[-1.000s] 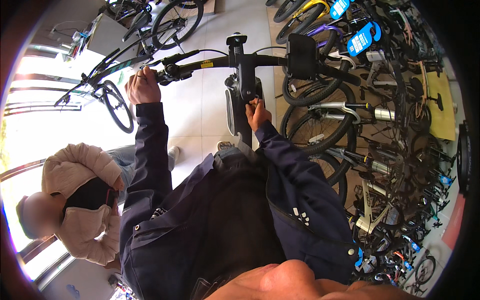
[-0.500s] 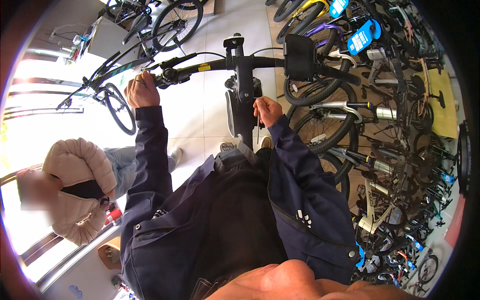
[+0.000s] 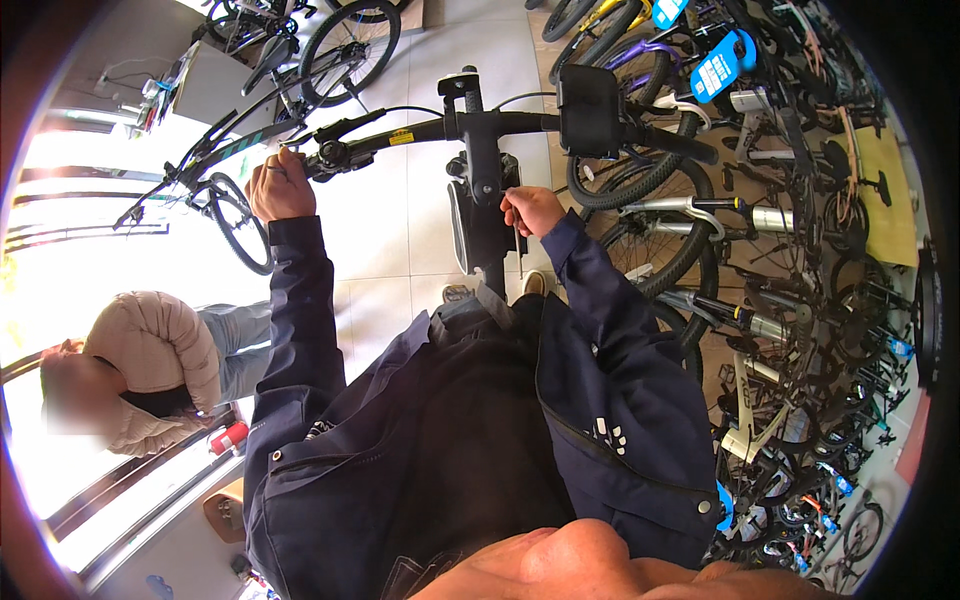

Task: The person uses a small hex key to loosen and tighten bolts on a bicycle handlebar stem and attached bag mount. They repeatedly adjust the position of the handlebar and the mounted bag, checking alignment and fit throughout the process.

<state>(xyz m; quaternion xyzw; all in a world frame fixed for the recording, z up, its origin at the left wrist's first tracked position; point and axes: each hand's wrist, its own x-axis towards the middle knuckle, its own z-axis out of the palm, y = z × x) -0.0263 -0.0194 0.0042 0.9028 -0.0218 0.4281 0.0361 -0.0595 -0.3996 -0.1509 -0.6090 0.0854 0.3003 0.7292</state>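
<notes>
A bicycle handlebar [image 3: 420, 132] runs across in front of me, joined at the middle to a black stem [image 3: 486, 150]. My left hand [image 3: 283, 187] is closed around the end of the bar on the left, beside the brake lever and its clamp. Close to the right side of the stem, my right hand [image 3: 534, 210] pinches a thin metal rod that looks like a hex key [image 3: 519, 246], its long end pointing down toward me. Whether its other end sits in a bolt is hidden by my fingers. A black phone-like holder [image 3: 589, 112] is fixed on the bar's right half.
Rows of parked bicycles [image 3: 690, 235] crowd the right side, some with blue tags [image 3: 722, 66]. Another bicycle [image 3: 240, 140] stands beyond my left hand. A person in a light puffy jacket [image 3: 160, 340] is at the left, near a counter [image 3: 165, 530].
My right hand has shifted slightly, and the hex key shows at a small slant instead of upright. My left hand keeps its grip. At the left, the person has bent and turned away.
</notes>
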